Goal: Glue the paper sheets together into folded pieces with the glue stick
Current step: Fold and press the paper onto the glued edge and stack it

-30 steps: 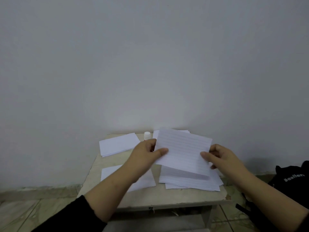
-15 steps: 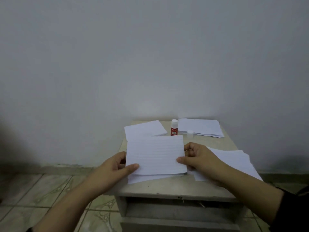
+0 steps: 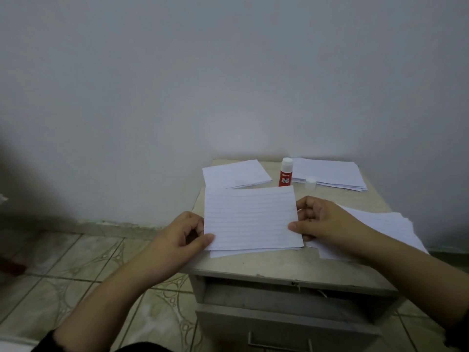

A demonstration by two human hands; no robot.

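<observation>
white lined sheet [image 3: 250, 219] pinched by left hand [image 3: 181, 238] and right hand [image 3: 321, 219], fingertips hidden beneath

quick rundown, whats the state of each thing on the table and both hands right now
lined sheet: held flat over another sheet, pinched at both side edges
left hand: pinches the sheet's left edge
right hand: pinches the sheet's right edge
glue stick: upright, uncapped
cap: off, standing beside the stick
back right stack: lying flat
back left sheets: lying flat
right pile: loose, under the right forearm
drawer: partly open
</observation>
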